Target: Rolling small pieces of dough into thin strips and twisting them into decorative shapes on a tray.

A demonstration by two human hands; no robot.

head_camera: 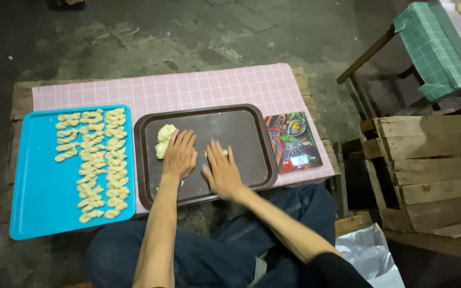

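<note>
Brown tray: both hands flat, open, left hand by dough lump (ten o'clock), right hand pressing a small dough piece; light, even rolling pressure suits best

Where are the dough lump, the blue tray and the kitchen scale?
dough lump point(164, 140), head view, middle of the pale lump beside the left hand point(180, 154).
blue tray point(41, 205), head view, bare lower part of its floor.
kitchen scale point(293, 141), head view, centre of its patterned top.
</note>
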